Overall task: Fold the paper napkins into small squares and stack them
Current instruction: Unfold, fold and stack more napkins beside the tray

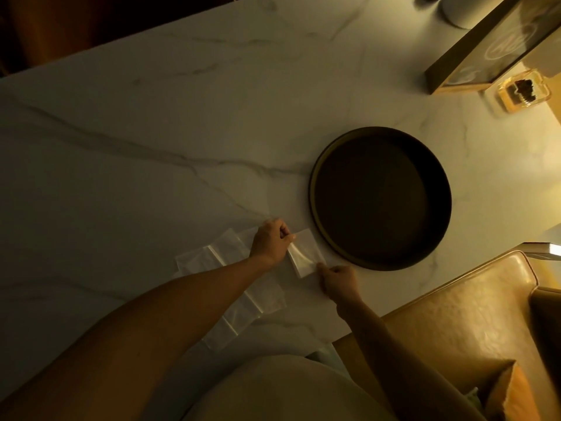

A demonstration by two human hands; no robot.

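A small folded white paper napkin (305,253) lies on the marble table, just left of a round dark tray. My left hand (271,243) pinches its upper left edge between thumb and fingers. My right hand (339,281) pinches its lower right corner. Unfolded white napkins (230,287), creased into squares, spread flat on the table under my left forearm, from near the left hand down toward my body.
The round dark tray (315,180) sits right of the napkins with nothing in it. A framed sign (473,56) and a glass ashtray (523,92) stand at the far right. A tan leather chair (455,317) is at the lower right.
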